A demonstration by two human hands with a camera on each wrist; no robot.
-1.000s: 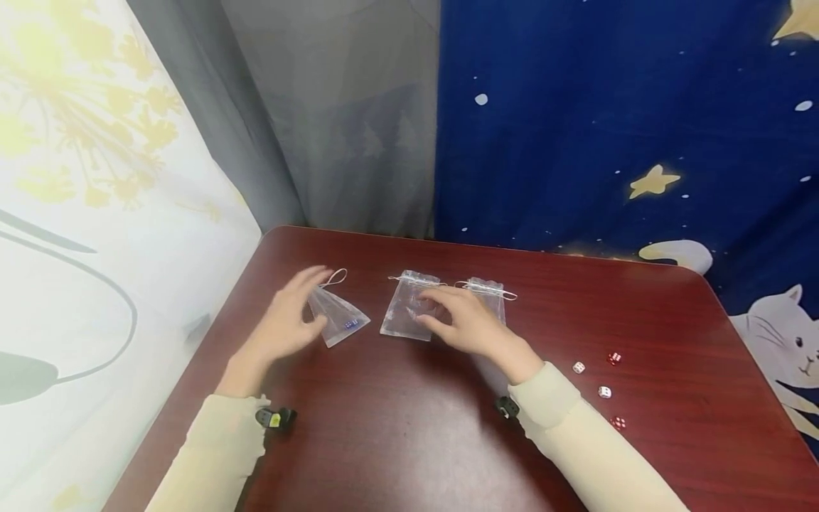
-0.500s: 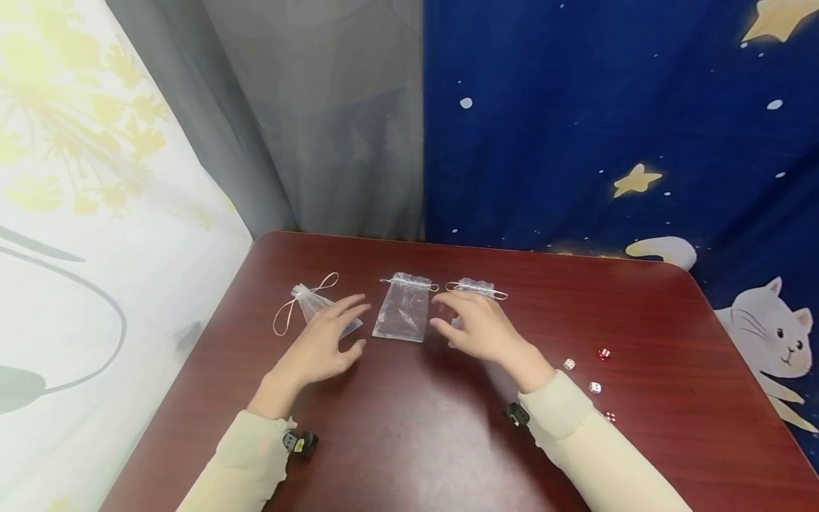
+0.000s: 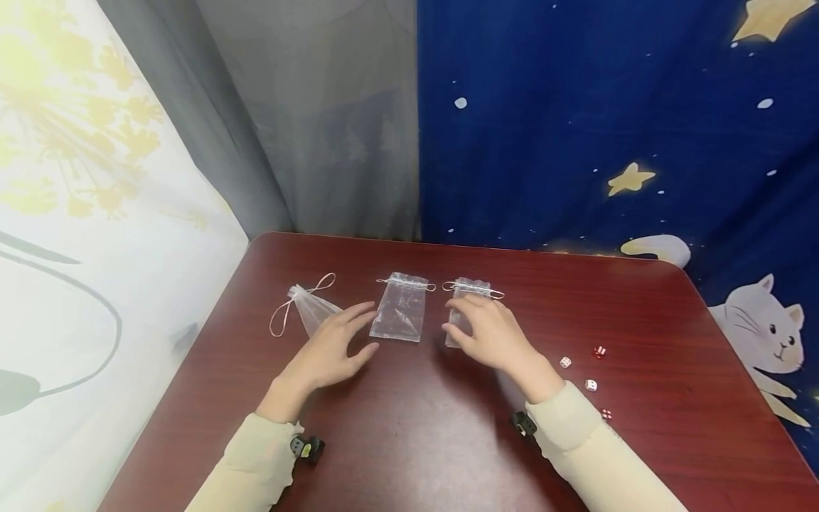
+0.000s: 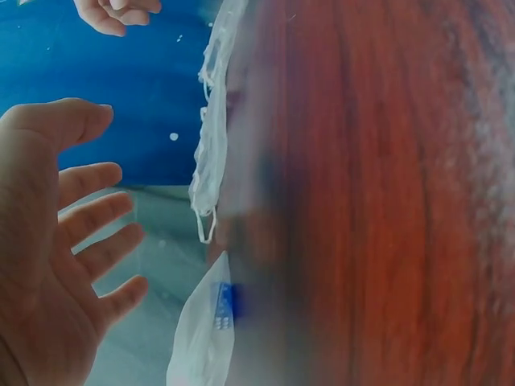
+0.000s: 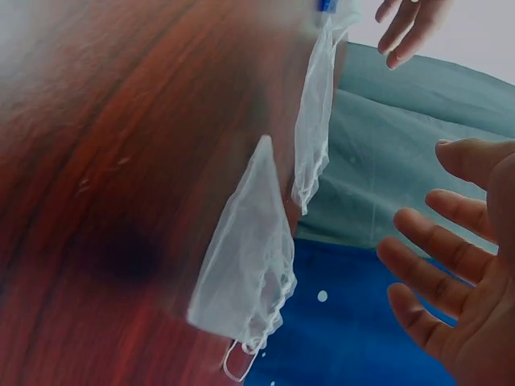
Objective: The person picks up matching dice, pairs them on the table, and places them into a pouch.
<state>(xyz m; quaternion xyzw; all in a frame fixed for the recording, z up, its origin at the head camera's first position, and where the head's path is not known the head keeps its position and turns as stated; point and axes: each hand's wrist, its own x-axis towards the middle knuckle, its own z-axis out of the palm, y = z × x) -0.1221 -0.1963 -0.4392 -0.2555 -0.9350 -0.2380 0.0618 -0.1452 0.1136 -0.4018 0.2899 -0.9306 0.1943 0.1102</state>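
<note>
Three sheer white drawstring bags lie in a row on the table. The left bag (image 3: 308,306) is cinched at its neck, with its cord loops spread; blue dice (image 4: 224,305) show inside it in the left wrist view. My left hand (image 3: 329,353) hovers over that bag's lower end, fingers spread and holding nothing. The middle bag (image 3: 402,313) lies flat between my hands. Above the right bag (image 3: 456,331), partly covering it in the head view, is my right hand (image 3: 491,333), its fingers relaxed and apart from the bag in the right wrist view.
Two white dice (image 3: 566,363) and two red dice (image 3: 599,352) lie loose to the right of my right forearm. The dark red table (image 3: 409,441) has its far edge just beyond the bags, with grey and blue curtains behind.
My left hand has shifted right, from beside the left bag to over its lower end. My right hand has moved right, off the middle bag to over the right one. The head view has shifted slightly.
</note>
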